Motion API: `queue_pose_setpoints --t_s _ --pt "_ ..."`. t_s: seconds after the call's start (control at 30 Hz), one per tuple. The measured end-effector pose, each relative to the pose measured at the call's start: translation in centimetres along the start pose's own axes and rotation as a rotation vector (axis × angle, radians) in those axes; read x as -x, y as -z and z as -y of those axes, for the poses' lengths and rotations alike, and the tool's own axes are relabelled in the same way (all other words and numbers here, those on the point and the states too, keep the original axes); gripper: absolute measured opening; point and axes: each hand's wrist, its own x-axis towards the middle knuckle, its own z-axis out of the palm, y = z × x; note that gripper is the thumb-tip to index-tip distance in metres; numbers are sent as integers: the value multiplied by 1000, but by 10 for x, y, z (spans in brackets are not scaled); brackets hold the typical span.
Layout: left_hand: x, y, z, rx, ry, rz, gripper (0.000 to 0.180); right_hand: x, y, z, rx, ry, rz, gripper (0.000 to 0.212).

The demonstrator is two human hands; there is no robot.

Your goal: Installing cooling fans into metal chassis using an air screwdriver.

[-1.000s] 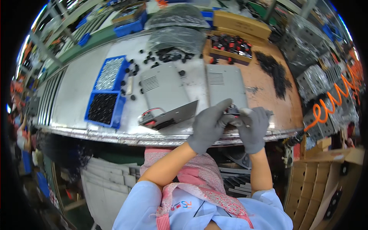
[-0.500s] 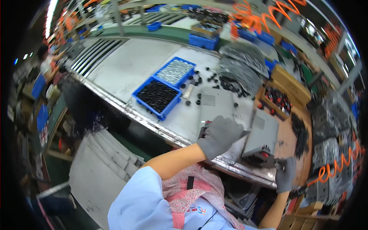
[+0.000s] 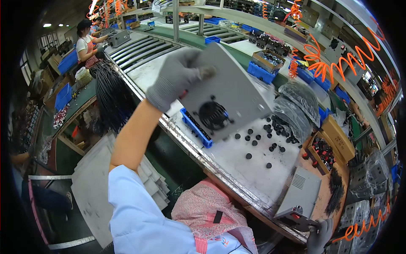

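My left hand [image 3: 179,78], in a grey glove, is closed on the edge of a grey metal casing [image 3: 241,91] and holds it tilted above the table. A round black fan grille [image 3: 213,115] shows on the casing's face. At the lower right, my gloved right hand [image 3: 320,235] has its fingers closed on the end of a second grey metal casing [image 3: 301,190], which has vent slots on top and a red and black part at its near end. The raised casing partly hides a blue bin [image 3: 196,127] of black pieces.
Round black caps [image 3: 248,156] lie scattered on the table. Clear plastic bags [image 3: 298,103] and an open carton [image 3: 323,154] of red and black parts are to the right. Stacked grey sheets [image 3: 101,178] stand at the left. A co-worker [image 3: 86,46] is at the far rollers [image 3: 144,51].
My left hand has lifted the casing off the table and carried it up and left, over the blue bins. My right hand stays at the second casing. The view has shifted.
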Motion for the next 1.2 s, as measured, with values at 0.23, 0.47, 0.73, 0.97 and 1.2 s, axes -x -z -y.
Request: queue_pose_setpoints --t_s 0.23,0.47,0.73,0.97,1.2 --pt "-62 64 100 -1152 -190 96 33 -37 13 33 12 169 -47 18" --pt "-57 43 157 -1077 -583 13 21 -80 9 64 6 372 -144 14" --pt "73 -106 -21 -583 -961 495 49 -145 -37 119 -4 492 -445 20" --pt "24 -64 38 -1089 -995 145 13 -190 -45 161 -201 696 -613 23" --pt "-70 72 179 -1455 -572 158 9 -129 -140 135 -254 583 -58 23"
